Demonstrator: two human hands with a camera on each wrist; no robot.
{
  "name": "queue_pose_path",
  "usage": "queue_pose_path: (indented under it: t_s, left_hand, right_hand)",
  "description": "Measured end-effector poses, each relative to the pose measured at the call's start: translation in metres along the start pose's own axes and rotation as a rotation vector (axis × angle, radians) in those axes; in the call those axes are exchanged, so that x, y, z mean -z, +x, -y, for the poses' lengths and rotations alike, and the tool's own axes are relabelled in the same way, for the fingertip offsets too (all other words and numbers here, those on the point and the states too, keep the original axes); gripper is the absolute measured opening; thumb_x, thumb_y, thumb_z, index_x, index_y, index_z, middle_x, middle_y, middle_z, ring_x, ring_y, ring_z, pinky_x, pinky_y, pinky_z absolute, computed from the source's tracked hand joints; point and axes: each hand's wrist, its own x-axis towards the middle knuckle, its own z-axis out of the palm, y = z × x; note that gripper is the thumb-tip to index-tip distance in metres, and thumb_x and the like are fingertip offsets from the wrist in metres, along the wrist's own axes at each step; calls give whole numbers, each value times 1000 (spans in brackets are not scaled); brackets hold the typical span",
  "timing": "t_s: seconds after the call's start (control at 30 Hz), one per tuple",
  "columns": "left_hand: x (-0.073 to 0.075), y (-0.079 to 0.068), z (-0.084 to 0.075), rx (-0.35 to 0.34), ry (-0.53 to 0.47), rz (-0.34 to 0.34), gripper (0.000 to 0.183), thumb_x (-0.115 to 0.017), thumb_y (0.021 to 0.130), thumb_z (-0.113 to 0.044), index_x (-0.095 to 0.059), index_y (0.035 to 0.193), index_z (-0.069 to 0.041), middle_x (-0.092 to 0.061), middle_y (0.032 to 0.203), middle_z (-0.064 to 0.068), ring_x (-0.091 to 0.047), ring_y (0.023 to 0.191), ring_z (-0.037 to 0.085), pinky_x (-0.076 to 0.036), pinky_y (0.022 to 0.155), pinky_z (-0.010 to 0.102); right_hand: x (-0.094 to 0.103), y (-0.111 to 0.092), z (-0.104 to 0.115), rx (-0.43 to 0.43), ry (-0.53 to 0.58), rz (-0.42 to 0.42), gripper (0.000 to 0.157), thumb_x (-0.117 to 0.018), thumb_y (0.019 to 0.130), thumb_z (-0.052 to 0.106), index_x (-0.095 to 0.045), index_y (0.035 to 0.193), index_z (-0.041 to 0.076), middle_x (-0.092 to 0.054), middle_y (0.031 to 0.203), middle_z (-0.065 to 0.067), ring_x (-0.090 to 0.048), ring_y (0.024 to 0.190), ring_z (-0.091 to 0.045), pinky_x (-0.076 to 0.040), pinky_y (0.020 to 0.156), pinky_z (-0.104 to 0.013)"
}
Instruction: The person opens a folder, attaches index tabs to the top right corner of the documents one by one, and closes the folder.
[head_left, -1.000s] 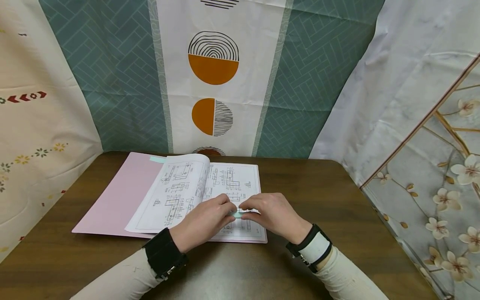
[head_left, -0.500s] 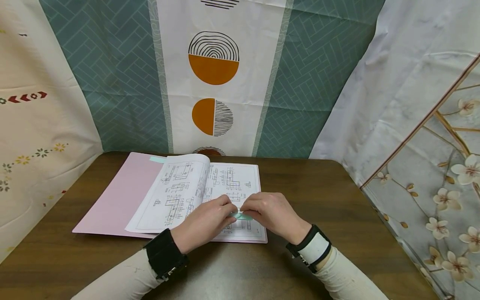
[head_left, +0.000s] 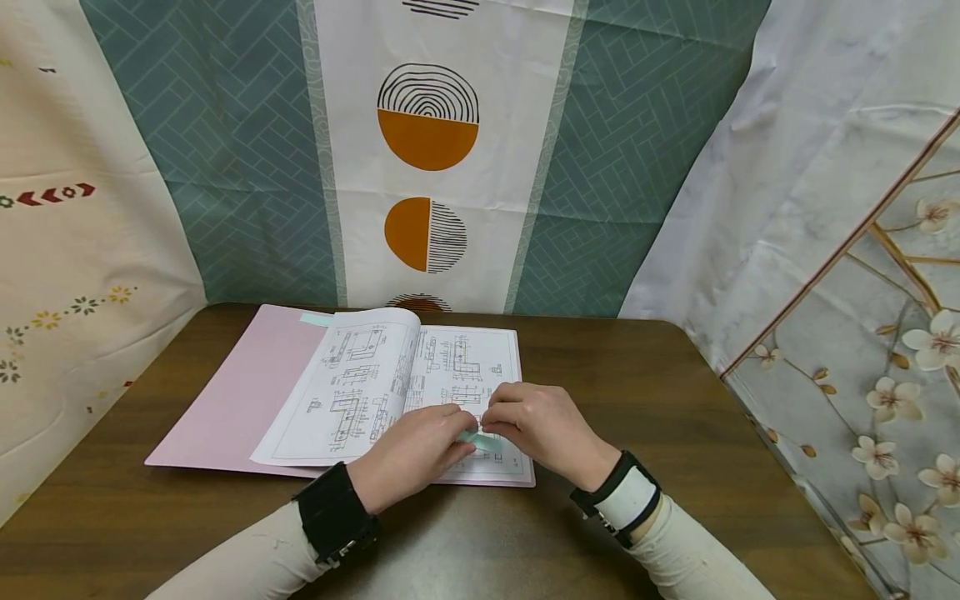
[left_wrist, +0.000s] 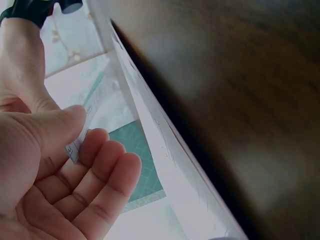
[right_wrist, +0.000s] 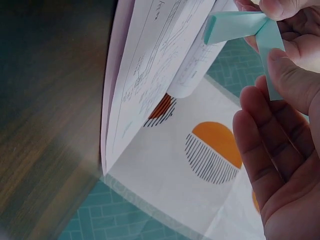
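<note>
A mint-green sticky note strip (head_left: 486, 442) is held between both hands, over the right page of an open booklet (head_left: 431, 367) of technical drawings. My left hand (head_left: 416, 446) pinches it between thumb and fingers. From the other side my right hand (head_left: 546, 425) pinches it as well. In the right wrist view the sticky note strip (right_wrist: 235, 27) forms a bent V, one leg pointing left and the other running down under the right thumb. Printed marks show on the part of the strip (left_wrist: 74, 150) at the left thumb in the left wrist view.
The booklet's pink cover (head_left: 225, 408) lies opened to the left on the brown table (head_left: 622, 367). Another mint-green strip (head_left: 316, 319) sits at the cover's upper edge. Patterned cloth (head_left: 465, 183) hangs behind the table, with flowered cloth (head_left: 885, 400) at the right.
My left hand has shifted slightly down, and more of the mint-green sticky note strip shows, angled down to the right. The right hand has barely moved. The booklet lies unchanged.
</note>
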Motion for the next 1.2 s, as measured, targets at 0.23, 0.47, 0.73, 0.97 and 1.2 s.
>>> queue_pose_path:
  t_s: [0.23,0.47,0.73,0.97,1.2]
  left_hand:
    - [1,2,-1,20,-13,9,17,-88,98,-17,-76,108,-10,-69,90,-7,-56,76,7,-52,73,29]
    - [0,3,-2,49,-19,30,18,-89,96,-18,-78,107,-10,-68,87,-8,-55,72,8,-50,70,28]
    - [-2,3,-1,46,0,22,17,-89,96,-19,-77,105,-12,-65,83,-10,-54,71,7,-49,69,28]
    - [-3,2,1,49,14,35,18,-91,95,-18,-77,104,-12,-68,86,-8,-55,72,7,-51,70,30]
    - [0,0,3,95,29,53,17,-91,94,-18,-77,100,-12,-69,84,-7,-55,69,8,-50,67,29]
  right_hand:
    - [0,-1,1,-13,-8,-21,22,-99,84,12,-89,101,20,-75,95,8,-68,83,-9,-60,76,-25]
    - [1,0,1,-24,-10,-21,23,-99,82,11,-89,101,19,-76,94,7,-69,82,-9,-60,75,-25]
    - [0,-1,0,-46,-6,-27,22,-99,83,11,-89,101,20,-76,94,9,-68,82,-8,-60,75,-25]
    - [4,-1,-3,-41,-7,-58,23,-98,83,10,-88,101,20,-75,95,9,-69,84,-7,-61,77,-26]
    - [8,-1,-9,-57,-10,-58,26,-97,84,5,-87,103,20,-76,98,9,-71,87,-7,-62,79,-27]
